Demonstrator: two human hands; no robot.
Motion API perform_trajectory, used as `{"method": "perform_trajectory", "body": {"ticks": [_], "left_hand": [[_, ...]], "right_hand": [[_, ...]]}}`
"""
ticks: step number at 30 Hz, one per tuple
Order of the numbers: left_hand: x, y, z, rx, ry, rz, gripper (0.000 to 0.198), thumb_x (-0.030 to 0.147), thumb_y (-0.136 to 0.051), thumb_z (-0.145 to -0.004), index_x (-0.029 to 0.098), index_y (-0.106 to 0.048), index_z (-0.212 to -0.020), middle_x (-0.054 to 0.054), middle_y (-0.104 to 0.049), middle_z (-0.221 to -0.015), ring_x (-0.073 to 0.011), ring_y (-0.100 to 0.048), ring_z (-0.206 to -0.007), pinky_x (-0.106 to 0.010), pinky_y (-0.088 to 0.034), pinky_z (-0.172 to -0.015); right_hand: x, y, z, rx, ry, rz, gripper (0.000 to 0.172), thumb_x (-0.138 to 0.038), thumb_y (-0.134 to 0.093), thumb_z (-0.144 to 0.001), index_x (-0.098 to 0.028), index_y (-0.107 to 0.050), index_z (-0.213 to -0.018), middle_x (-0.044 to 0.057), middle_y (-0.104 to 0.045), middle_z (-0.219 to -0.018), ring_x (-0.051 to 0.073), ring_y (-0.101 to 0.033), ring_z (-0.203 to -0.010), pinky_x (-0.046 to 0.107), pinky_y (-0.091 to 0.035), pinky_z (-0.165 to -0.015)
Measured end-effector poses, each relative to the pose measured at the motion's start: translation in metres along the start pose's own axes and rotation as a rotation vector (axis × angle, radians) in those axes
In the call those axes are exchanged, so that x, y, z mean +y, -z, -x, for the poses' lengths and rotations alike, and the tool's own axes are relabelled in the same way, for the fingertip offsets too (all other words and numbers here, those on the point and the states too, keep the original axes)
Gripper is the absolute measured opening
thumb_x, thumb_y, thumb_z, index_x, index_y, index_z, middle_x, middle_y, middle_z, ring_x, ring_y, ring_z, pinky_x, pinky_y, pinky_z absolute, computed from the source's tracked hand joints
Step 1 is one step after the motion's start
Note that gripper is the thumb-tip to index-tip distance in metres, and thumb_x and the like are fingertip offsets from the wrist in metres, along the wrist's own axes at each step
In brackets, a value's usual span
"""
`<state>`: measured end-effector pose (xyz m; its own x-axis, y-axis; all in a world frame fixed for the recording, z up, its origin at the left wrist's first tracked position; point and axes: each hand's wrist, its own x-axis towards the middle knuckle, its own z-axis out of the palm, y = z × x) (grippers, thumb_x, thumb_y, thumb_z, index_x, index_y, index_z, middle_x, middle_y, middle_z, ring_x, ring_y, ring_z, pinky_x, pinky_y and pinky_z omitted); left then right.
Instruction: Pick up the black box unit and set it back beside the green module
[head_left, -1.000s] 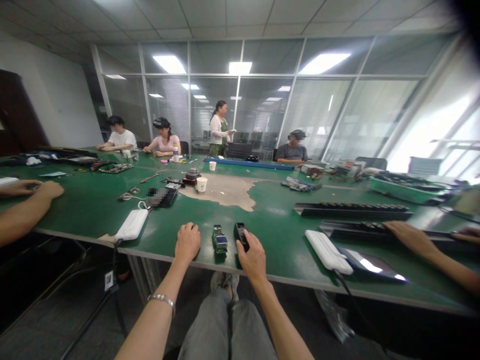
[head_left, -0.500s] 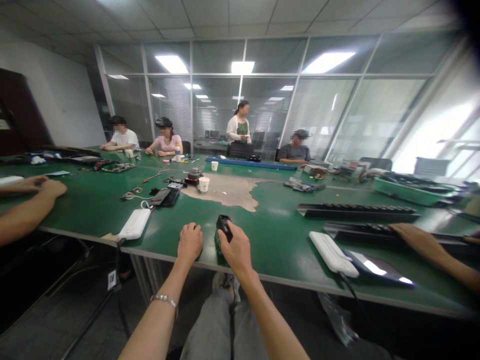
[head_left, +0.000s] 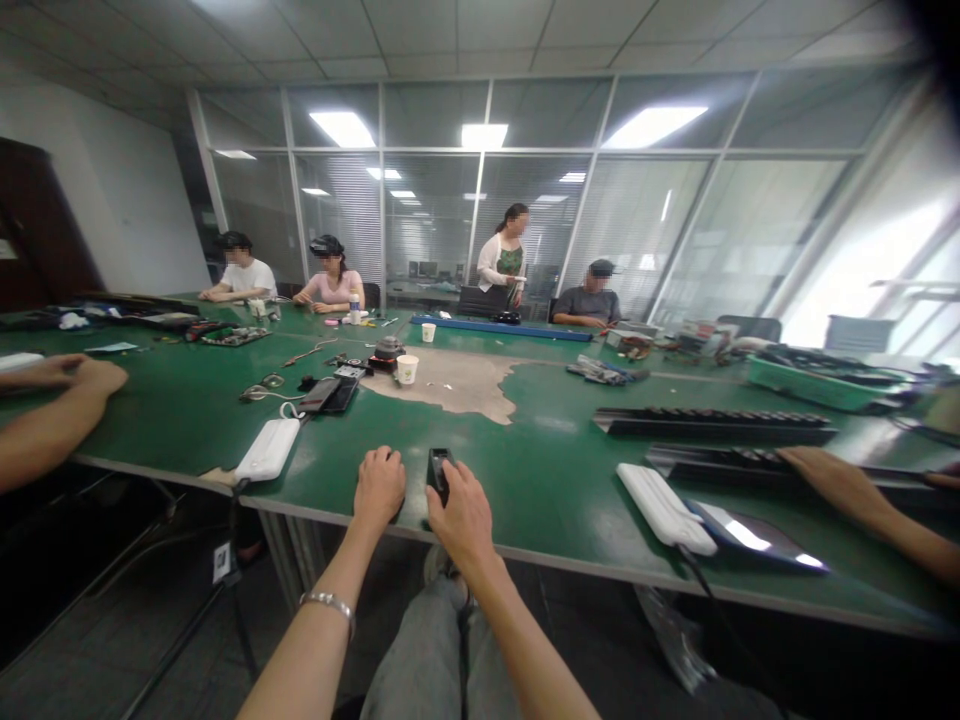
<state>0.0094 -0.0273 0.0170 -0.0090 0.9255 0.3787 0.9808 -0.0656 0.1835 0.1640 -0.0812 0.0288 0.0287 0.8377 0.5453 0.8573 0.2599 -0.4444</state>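
Note:
My left hand point(head_left: 379, 485) rests knuckles-up on the near edge of the green table point(head_left: 555, 470), its fingers curled under; what lies beneath them is hidden. Just to its right, my right hand point(head_left: 461, 510) is closed around a small black block point(head_left: 436, 468) that sticks up past my fingers. The little green part with the blue face that stood between my hands is now covered by my right hand.
A white power bank point(head_left: 268, 449) lies left of my hands, another white one point(head_left: 664, 508) and a phone point(head_left: 757, 537) lie right. Long black trays point(head_left: 712, 422) run along the right. Other people's arms rest at the left point(head_left: 52, 400) and right point(head_left: 862, 500). A paper cup point(head_left: 407, 368) stands mid-table.
My right hand carried the black block leftwards, from right of the small green part to over it, close to my left hand. The standing person at the back walked right.

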Motion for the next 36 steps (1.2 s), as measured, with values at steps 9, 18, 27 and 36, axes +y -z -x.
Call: {"method": "perform_trajectory", "body": {"ticks": [9, 18, 27, 36], "left_hand": [[0.000, -0.001, -0.001, -0.016, -0.003, -0.003, 0.031, 0.026, -0.042, -0.097, 0.022, -0.064, -0.117, -0.011, -0.057, -0.125, -0.0249, -0.048, -0.115, -0.038, -0.041, -0.097], [0.000, -0.003, 0.000, 0.008, -0.015, -0.010, 0.031, 0.027, -0.041, -0.097, 0.022, -0.065, -0.116, -0.011, -0.058, -0.124, -0.0253, -0.049, -0.112, -0.038, -0.042, -0.095], [-0.001, -0.005, -0.002, 0.004, -0.013, -0.009, 0.031, 0.027, -0.042, -0.098, 0.023, -0.065, -0.117, -0.010, -0.057, -0.125, -0.0246, -0.048, -0.115, -0.038, -0.042, -0.096], [-0.001, -0.004, -0.001, 0.008, -0.013, -0.015, 0.030, 0.028, -0.042, -0.097, 0.022, -0.065, -0.115, -0.010, -0.057, -0.124, -0.0246, -0.049, -0.112, -0.038, -0.042, -0.095]], "right_hand": [[-0.005, 0.005, -0.001, 0.056, 0.022, 0.044, 0.055, -0.042, -0.053, -0.093, -0.014, -0.051, -0.141, 0.024, -0.049, -0.142, 0.036, -0.053, -0.124, 0.047, -0.043, -0.099], [-0.004, 0.008, 0.005, -0.006, 0.015, 0.040, 0.044, -0.031, -0.053, -0.092, -0.016, -0.058, -0.134, 0.019, -0.061, -0.128, 0.030, -0.059, -0.115, 0.040, -0.046, -0.094], [-0.011, 0.019, -0.013, 0.062, -0.013, -0.076, 0.042, -0.028, -0.054, -0.091, -0.015, -0.060, -0.130, 0.016, -0.065, -0.119, 0.027, -0.060, -0.114, 0.038, -0.046, -0.097], [0.040, 0.039, -0.034, 0.235, -0.069, -0.262, 0.046, -0.034, -0.054, -0.086, -0.011, -0.065, -0.124, 0.016, -0.067, -0.122, 0.027, -0.062, -0.114, 0.042, -0.045, -0.103]]}}
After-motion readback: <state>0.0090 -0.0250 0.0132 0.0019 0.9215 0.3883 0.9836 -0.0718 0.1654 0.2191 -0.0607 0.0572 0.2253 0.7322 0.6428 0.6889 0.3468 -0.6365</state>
